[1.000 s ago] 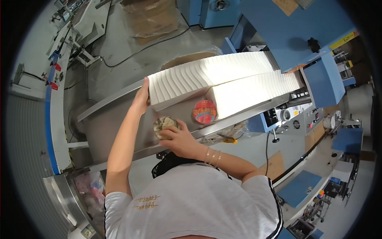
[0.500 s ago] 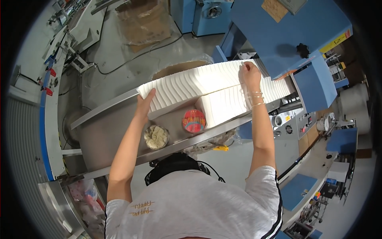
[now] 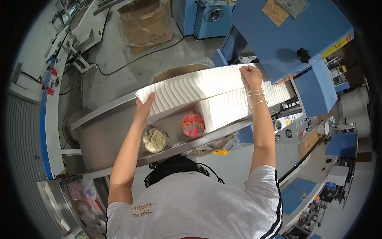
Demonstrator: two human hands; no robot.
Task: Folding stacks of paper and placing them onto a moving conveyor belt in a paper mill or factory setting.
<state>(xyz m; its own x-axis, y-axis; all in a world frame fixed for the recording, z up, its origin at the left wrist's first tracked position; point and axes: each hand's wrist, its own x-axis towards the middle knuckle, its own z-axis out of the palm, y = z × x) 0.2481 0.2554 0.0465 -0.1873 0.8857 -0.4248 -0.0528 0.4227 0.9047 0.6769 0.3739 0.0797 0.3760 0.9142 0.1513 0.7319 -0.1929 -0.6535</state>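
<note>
Two long rows of folded white paper sheets, standing on edge, lie side by side in a metal chute. The far row (image 3: pixel 175 91) reaches further left than the near row (image 3: pixel 227 109). My left hand (image 3: pixel 144 108) is at the far row's left end, thumb on its near side and the other fingers partly hidden behind the end. My right hand (image 3: pixel 252 75) rests on top of the rows near their right part, fingers curled in a pinch; the sheets partly hide the fingertips. Between my arms stand a tub with a red lid (image 3: pixel 192 125) and a clear tub of pale crumpled pieces (image 3: pixel 155 140).
The metal chute (image 3: pixel 107 137) runs up to a blue machine (image 3: pixel 270 44) with a black knob at the right. Beyond the chute are an open carton (image 3: pixel 181 71) and a plastic-wrapped carton (image 3: pixel 145 24). A cable (image 3: pixel 131 59) crosses the floor.
My right hand's fingers have turned leftward and pinch over the top of the far row. My left hand stays at the row's left end. The view has shifted slightly.
</note>
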